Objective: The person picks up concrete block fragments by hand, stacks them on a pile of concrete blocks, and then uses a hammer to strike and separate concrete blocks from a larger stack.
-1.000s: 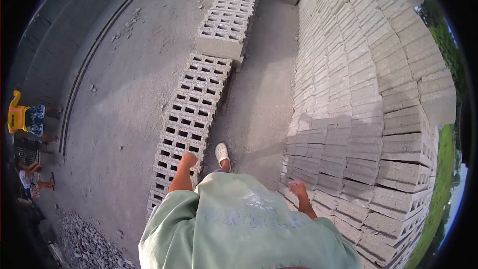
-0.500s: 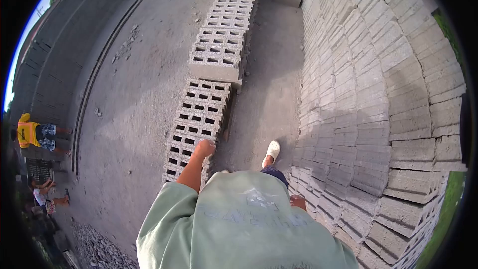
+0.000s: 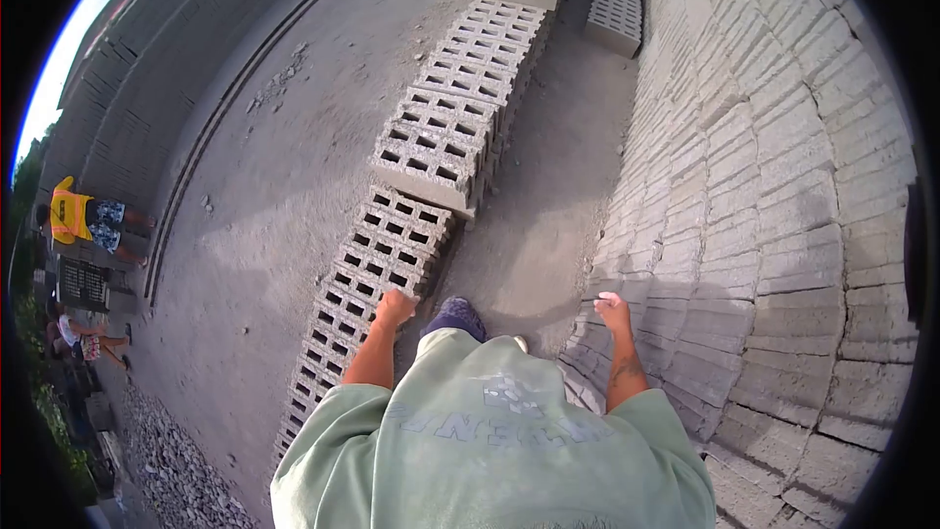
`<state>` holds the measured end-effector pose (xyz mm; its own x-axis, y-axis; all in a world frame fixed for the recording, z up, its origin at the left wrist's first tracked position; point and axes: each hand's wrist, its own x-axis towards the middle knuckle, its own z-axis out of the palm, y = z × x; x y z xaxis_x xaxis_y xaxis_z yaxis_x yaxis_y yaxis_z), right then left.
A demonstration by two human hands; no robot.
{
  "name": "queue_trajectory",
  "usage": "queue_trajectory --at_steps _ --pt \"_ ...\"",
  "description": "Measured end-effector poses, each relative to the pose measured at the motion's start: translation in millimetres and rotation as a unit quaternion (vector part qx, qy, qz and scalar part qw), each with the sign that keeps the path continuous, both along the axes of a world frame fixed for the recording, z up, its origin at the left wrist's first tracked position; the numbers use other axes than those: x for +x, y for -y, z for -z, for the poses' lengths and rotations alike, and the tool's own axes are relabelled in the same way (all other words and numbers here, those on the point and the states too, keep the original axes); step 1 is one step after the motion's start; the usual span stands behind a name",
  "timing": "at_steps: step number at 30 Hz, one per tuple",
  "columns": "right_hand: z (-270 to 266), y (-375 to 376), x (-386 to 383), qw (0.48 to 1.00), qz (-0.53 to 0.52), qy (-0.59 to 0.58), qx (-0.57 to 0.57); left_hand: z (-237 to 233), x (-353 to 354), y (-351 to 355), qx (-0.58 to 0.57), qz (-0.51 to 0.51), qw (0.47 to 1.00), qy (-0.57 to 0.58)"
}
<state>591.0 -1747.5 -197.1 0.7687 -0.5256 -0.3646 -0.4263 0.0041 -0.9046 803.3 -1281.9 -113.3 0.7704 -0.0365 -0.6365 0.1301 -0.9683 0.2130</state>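
Head view, left to right, positions given against the row of hollow blocks (image 3: 387, 255). Far left of the row, across open concrete: a person in a yellow top (image 3: 73, 216), and loose gravel (image 3: 176, 475) by the lower edge. The row lies one block high on the ground, cells facing up and dark inside; contents cannot be told. Farther along, a raised tier (image 3: 460, 127) sits on it. Left hand (image 3: 395, 307): curled into a fist, holding nothing, over the row's right edge. Right of the row: a narrow strip of bare ground (image 3: 539, 225), open ahead. Right hand (image 3: 614, 312): fingers curled shut, empty, just beside the stepped edge of the tall block stack (image 3: 783, 186), which bounds the strip.
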Motion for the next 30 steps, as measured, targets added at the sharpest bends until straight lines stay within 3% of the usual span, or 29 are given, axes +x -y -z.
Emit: queue_trajectory --at_steps 1,5,9,11,12,13,14,15,17,18,19,20,22,24,26,28,30 --pt "1 9 15 1.000 -0.009 0.000 -0.004 33 6 -5 0.003 0.011 1.000 0.015" --pt "41 15 37 0.998 0.000 -0.064 0.018 73 1 -2 -0.095 -0.067 0.988 0.100" --pt "56 -5 27 0.969 -0.027 -0.162 0.183 94 17 13 -0.113 -0.060 0.990 0.066" --pt "75 -10 31 0.977 -0.106 -0.184 0.012 100 34 23 -0.130 -0.029 0.988 0.077" --pt "90 0 37 0.978 -0.105 -0.179 0.008 100 41 29 -0.133 -0.018 0.987 0.093" --pt "109 17 39 0.931 -0.244 -0.201 -0.183 95 49 34 -0.110 -0.025 0.990 0.083" --pt "117 29 41 0.829 -0.369 -0.213 -0.361 95 55 37 -0.112 -0.024 0.990 0.081" --pt "53 34 75 0.681 -0.578 -0.135 -0.429 96 60 34 -0.121 -0.029 0.988 0.088" --pt "140 84 103 0.854 -0.443 -0.125 -0.244 84 75 35 -0.147 -0.070 0.973 0.165" --pt "186 110 114 0.915 -0.360 -0.098 -0.150 77 87 32 -0.159 -0.122 0.974 0.107" --pt "142 110 150 0.957 -0.228 -0.109 0.145 49 92 38 -0.188 -0.206 0.957 0.078" --pt "104 113 185 0.912 -0.022 -0.109 0.394 16 98 48 -0.216 -0.288 0.932 0.047" --pt "46 100 262 0.959 -0.045 -0.142 0.242 28 99 43 -0.143 -0.291 0.936 0.140" --pt "3 81 344 0.970 -0.133 -0.204 0.008 13 93 52 -0.114 -0.360 0.914 0.146" --pt "-38 64 419 0.939 -0.234 -0.232 -0.100 17 76 60 -0.073 -0.437 0.883 0.155" --pt "-53 46 481 0.936 -0.266 -0.195 -0.120 48 50 67 -0.029 -0.493 0.854 0.161" --pt "-59 26 531 0.926 -0.311 -0.109 -0.185 44 25 98 0.005 -0.492 0.850 0.190"
